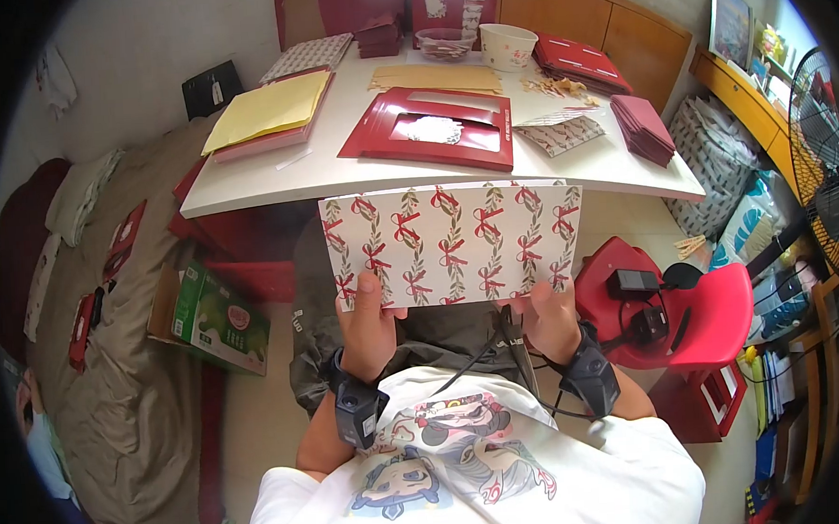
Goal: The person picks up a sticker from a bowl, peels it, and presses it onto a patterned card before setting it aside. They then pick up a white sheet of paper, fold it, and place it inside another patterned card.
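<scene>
Between both hands, above my lap, I hold a white patterned card [452,246] printed with red bows and green leafy sprigs. My left hand [368,331] grips its lower left edge, thumb on the front and fingers behind. At the lower right edge my right hand [548,320] pinches it the same way. Just beyond the card, a red box sleeve [375,141] with a clear window and a white label lies at the table's near side. Beside it to the right rests another stack of patterned cards [565,137].
The white table [264,185] also carries yellow sheets [269,110], dark red envelopes [642,129], red packets [580,61], a paper bucket [508,47] and a plastic bowl [445,42]. A red stool [717,322] stands right, a green carton [218,315] left, beside a bed [129,325].
</scene>
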Motion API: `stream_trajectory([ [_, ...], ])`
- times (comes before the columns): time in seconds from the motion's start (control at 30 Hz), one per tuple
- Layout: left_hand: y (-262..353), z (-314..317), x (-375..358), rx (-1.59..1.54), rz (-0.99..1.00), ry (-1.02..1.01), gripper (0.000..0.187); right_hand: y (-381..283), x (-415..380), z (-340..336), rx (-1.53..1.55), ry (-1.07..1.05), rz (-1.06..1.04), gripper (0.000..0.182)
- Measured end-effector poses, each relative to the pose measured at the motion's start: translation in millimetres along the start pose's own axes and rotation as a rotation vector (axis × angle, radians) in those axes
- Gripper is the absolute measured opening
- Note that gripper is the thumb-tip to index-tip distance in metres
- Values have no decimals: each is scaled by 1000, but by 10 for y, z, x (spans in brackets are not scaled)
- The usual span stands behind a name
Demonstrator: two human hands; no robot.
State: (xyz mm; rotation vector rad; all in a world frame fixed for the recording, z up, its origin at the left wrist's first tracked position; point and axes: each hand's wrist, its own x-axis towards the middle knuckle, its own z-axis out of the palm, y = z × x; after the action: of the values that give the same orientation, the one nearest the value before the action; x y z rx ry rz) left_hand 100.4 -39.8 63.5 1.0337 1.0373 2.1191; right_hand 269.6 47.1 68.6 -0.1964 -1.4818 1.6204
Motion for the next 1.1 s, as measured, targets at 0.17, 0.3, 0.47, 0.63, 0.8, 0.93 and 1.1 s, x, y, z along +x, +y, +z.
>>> stream_trajectory([
  [0.17, -22, 3, -6, -112, -7, 16, 33, -35, -1, 60, -80, 77, -11, 26],
  [0.3, -59, -47, 0, -13, 47, -59, 32, -30, 8, 34, -59, 81, -1, 23],
  [0.47, -130, -75, 5, -147, 44, -103, 37, -73, 0, 98, 23, 143, 42, 25],
  [0.63, -187, -80, 7, -234, 52, -153, 67, -102, -28, 106, 36, 212, 102, 26],
  [0.8, -206, -124, 3, -191, 14, -260, 93, -112, -32, 104, 67, 241, 97, 27],
  [0.93, -163, -97, -7, -85, -42, -455, 95, -120, -34, 147, 130, 227, 111, 28],
  [1.1, -76, 4, -68, 102, -65, -505, 70, -51, -75, 144, 88, 123, 119, 30],
])
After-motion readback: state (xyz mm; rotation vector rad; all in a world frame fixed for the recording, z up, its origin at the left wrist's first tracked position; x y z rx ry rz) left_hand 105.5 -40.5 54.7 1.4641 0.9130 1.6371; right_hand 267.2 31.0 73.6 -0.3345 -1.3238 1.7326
